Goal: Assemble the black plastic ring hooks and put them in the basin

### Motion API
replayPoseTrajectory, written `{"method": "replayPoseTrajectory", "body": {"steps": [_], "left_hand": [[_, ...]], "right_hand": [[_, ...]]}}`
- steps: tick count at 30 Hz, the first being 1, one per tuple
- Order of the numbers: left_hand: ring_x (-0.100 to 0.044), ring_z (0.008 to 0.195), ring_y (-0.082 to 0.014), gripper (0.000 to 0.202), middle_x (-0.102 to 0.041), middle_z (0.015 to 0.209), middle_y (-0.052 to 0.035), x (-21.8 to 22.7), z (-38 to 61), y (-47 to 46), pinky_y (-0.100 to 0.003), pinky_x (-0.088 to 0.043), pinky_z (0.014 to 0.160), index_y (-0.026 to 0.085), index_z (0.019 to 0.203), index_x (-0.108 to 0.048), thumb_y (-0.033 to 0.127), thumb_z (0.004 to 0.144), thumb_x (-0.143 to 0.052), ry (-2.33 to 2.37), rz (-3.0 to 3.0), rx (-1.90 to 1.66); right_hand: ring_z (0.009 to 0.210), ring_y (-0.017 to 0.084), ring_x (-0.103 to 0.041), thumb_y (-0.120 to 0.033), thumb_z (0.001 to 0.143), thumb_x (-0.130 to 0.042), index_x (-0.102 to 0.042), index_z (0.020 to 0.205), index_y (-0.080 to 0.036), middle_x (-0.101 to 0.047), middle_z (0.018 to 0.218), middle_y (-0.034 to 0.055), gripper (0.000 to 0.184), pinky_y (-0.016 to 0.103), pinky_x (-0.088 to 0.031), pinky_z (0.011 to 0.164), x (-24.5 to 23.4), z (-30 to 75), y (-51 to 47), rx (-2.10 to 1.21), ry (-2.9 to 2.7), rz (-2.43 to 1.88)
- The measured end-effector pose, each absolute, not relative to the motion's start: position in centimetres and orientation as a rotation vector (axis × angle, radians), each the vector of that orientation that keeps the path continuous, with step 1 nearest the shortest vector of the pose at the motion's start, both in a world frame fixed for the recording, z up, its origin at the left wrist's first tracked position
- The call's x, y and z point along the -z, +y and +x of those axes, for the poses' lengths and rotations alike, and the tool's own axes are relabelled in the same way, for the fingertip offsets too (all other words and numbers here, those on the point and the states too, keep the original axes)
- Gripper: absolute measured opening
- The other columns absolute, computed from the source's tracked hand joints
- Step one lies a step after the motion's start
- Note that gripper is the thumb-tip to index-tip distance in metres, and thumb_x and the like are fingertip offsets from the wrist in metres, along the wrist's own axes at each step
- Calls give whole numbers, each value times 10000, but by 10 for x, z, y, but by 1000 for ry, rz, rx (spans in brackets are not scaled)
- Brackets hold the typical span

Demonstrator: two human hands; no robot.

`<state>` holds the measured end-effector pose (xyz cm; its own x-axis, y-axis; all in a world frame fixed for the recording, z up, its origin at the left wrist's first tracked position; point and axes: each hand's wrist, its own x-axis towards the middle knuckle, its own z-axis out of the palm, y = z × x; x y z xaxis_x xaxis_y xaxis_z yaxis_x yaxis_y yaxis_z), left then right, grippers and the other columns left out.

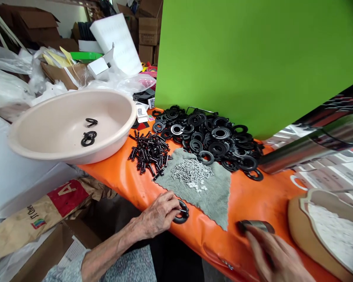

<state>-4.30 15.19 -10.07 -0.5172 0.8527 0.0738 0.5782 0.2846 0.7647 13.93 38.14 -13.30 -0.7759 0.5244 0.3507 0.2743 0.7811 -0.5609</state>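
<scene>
My left hand (161, 213) is closed on a black ring (181, 217) with a small bar piece across it, at the front edge of the orange-covered table. My right hand (278, 256) is blurred, its fingertips at a dark metal cylinder (260, 226) on the table; whether it grips the cylinder I cannot tell. Between the hands, a grey-green cloth (220, 196) bears a heap of small silver pins (191, 171) and some white bits (197, 186). Black bar-shaped parts (151, 152) lie in a pile to the left of the cloth. Behind it is a large heap of black rings (208, 135).
A wide beige basin (47, 150) with a few black parts (88, 138) stands at left. The green panel (253, 58) rises behind the rings. At right are a tan container (300, 223) of white material and a shiny metal column (300, 149). Cardboard boxes and plastic bags crowd the left.
</scene>
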Motion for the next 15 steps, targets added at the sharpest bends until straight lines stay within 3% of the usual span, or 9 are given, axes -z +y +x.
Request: {"method": "replayPoseTrajectory", "body": {"steps": [4, 11, 15], "left_hand": [[-524, 869, -156, 139, -508, 900, -32, 105, -41, 151, -269, -472, 830, 149, 873, -590, 60, 916, -492, 2202, 1284, -1154], [-532, 877, -149, 127, -532, 906, -32, 108, -40, 153, -264, -459, 845, 143, 877, -610, 52, 902, -525, 2186, 1265, -1237], [-533, 875, -155, 122, -534, 900, -34, 107, -40, 153, -269, -458, 833, 141, 878, -615, 59, 901, -528, 2184, 1259, -1238]], "right_hand": [[796, 231, -679, -400, 905, -421, -619, 920, -228, -708, 874, 70, 262, 372, -545, 731, 122, 67, 365, -745, -2501, -436], [820, 308, -615, -344, 817, -353, -621, 875, -184, -655, 841, 144, 317, 500, -502, 775, 139, -7, 386, -619, -2508, -517], [765, 265, -613, -355, 797, -376, -587, 844, -201, -644, 809, 111, 266, 433, -515, 729, 145, -5, 395, -627, -2522, -525]]}}
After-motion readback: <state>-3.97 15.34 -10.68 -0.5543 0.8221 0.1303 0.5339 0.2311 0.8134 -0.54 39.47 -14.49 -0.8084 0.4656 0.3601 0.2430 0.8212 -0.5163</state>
